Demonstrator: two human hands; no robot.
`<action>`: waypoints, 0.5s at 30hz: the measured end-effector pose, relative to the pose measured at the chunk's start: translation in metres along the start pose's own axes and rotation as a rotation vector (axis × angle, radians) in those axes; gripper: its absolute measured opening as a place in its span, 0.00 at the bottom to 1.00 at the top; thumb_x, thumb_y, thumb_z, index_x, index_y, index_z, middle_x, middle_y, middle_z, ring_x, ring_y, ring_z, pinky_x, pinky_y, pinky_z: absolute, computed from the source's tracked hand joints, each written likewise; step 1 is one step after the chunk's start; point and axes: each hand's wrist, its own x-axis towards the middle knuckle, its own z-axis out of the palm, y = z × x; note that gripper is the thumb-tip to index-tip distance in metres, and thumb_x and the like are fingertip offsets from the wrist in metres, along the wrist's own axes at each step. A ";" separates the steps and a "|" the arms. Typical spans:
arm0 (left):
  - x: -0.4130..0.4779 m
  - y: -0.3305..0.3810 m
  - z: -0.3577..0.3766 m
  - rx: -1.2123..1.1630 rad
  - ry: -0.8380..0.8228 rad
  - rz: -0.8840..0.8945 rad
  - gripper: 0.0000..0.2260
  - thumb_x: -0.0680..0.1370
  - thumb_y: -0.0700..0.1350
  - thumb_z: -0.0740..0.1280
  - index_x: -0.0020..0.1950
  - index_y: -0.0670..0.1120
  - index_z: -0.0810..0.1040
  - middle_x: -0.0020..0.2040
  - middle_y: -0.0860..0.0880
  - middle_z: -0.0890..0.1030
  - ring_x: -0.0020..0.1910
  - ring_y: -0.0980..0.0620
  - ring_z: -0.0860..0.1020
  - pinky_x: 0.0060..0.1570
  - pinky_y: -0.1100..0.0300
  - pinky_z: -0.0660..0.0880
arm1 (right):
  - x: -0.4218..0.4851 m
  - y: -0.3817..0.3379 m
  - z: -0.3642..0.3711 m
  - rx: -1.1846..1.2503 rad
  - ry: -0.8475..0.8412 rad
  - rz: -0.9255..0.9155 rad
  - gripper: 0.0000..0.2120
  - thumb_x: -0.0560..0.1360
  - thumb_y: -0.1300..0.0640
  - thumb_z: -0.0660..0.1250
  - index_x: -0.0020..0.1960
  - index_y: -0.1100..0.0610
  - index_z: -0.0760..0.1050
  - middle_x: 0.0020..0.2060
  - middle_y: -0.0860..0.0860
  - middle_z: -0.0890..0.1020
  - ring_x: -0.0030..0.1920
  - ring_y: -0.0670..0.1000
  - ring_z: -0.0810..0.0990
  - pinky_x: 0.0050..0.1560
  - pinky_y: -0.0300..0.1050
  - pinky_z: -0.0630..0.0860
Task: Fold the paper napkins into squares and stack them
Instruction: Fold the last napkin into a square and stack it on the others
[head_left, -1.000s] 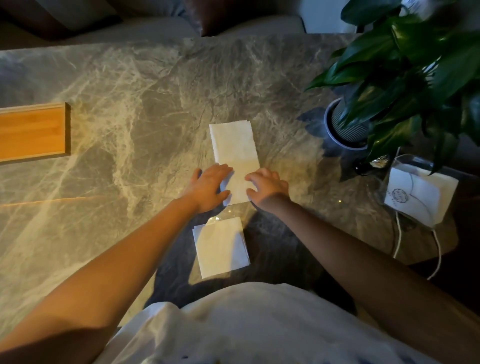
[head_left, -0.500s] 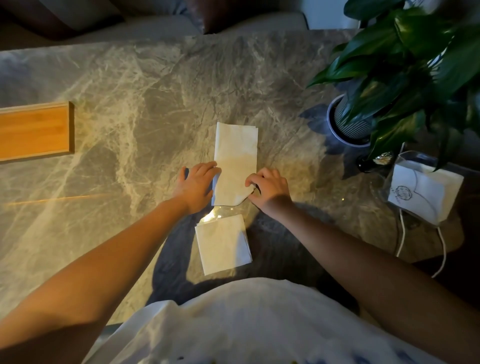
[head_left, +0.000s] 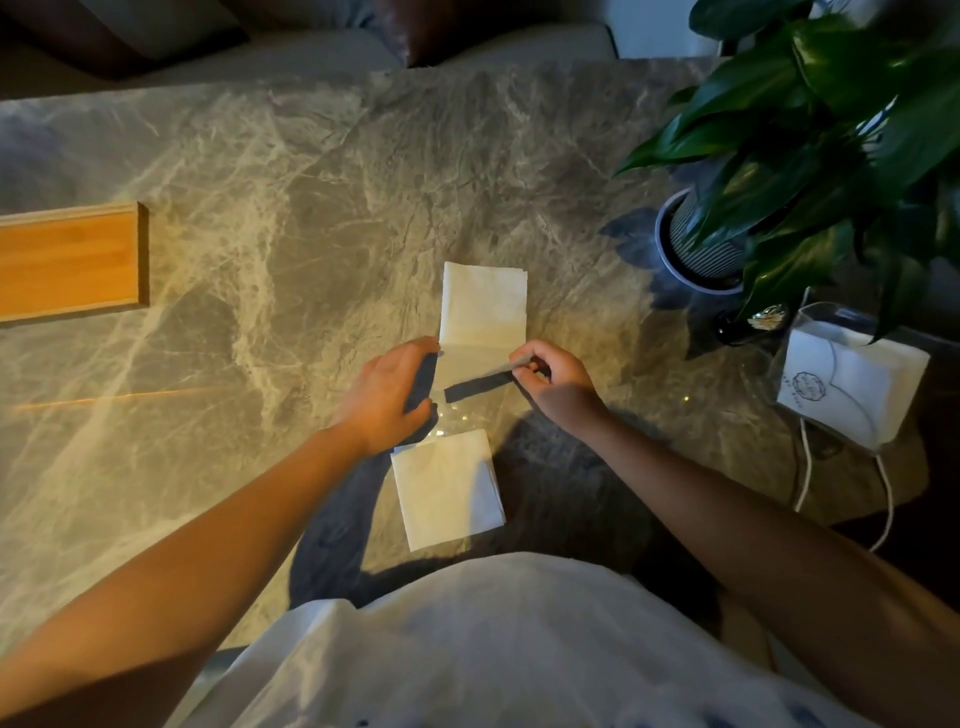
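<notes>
Both hands lift the near edge of a white, half-folded paper napkin (head_left: 483, 306) off a grey marble table (head_left: 291, 218): left hand (head_left: 387, 395) pinching one corner, right hand (head_left: 558, 382) the other; a folded square napkin (head_left: 448, 488) lies nearer the person.

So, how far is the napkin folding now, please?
Done: one folded square napkin lies near the person. In hand: the left hand and right hand lift the near end of a long napkin, starting its fold to a square. Left: finish that fold, stack it on the square, then the napkins in the clear holder.
</notes>
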 end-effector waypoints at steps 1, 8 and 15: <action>-0.001 0.000 0.002 -0.004 0.012 -0.021 0.26 0.73 0.46 0.67 0.68 0.49 0.63 0.64 0.48 0.74 0.57 0.44 0.75 0.53 0.52 0.72 | -0.002 0.000 0.001 -0.004 -0.014 0.011 0.05 0.76 0.59 0.64 0.51 0.57 0.77 0.47 0.52 0.81 0.50 0.50 0.78 0.54 0.48 0.78; 0.003 0.005 0.003 -0.034 0.079 -0.070 0.15 0.75 0.42 0.67 0.61 0.50 0.73 0.59 0.51 0.77 0.53 0.48 0.77 0.48 0.56 0.75 | -0.010 -0.007 0.001 -0.008 -0.072 0.013 0.07 0.78 0.55 0.63 0.53 0.55 0.75 0.45 0.56 0.80 0.47 0.54 0.80 0.48 0.53 0.79; 0.003 0.009 0.005 -0.088 0.057 -0.073 0.11 0.76 0.41 0.64 0.57 0.50 0.77 0.56 0.51 0.79 0.52 0.49 0.77 0.48 0.51 0.77 | -0.012 -0.009 0.001 -0.003 -0.092 0.015 0.07 0.79 0.57 0.61 0.55 0.57 0.73 0.43 0.51 0.80 0.44 0.46 0.82 0.44 0.44 0.80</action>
